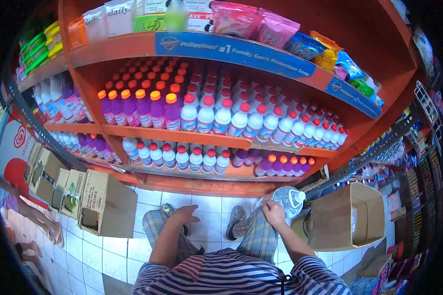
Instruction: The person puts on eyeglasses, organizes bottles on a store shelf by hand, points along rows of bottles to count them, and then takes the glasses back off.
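A pause seems to be taken, the left hand [184, 215] held loosely open, while the right hand's [273, 212] curled grip cannot be read near the clear jug [286, 200] beside the cardboard box [330, 219], whose lifting would call for both palms.

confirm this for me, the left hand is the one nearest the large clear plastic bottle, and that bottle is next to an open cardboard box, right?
Not the left hand: the head view shows the right hand nearest the large clear plastic bottle, which is indeed next to an open cardboard box.
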Demonstrator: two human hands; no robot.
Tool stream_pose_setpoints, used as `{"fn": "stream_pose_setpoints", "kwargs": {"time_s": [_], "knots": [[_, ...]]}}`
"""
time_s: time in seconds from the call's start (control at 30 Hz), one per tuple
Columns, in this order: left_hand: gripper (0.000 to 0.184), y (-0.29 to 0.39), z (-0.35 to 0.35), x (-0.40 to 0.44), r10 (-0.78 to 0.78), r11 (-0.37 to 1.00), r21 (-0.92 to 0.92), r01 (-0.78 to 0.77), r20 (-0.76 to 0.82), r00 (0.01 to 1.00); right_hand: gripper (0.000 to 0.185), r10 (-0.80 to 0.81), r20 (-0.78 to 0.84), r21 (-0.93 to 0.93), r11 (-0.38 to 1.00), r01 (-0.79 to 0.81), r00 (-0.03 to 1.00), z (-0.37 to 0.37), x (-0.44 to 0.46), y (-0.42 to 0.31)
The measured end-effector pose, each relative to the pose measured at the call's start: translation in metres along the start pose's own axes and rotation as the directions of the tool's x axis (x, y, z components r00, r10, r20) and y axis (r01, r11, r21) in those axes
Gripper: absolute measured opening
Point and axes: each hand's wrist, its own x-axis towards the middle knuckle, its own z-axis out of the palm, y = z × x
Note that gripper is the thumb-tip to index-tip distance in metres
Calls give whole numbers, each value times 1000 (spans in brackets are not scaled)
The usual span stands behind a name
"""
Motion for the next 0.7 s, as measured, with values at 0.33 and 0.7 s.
{"fn": "stream_pose_setpoints", "kwargs": {"time_s": [0.33,0.7], "knots": [[75,23,-16,-11,-75,997,13,74,28,997,21,-16,-9,0,1000,16,1000,8,1,11],[77,26,-19,-13,-48,998,-44,49,18,999,24,11,-7,-49,999,-11,1000,11,1,13]]}}
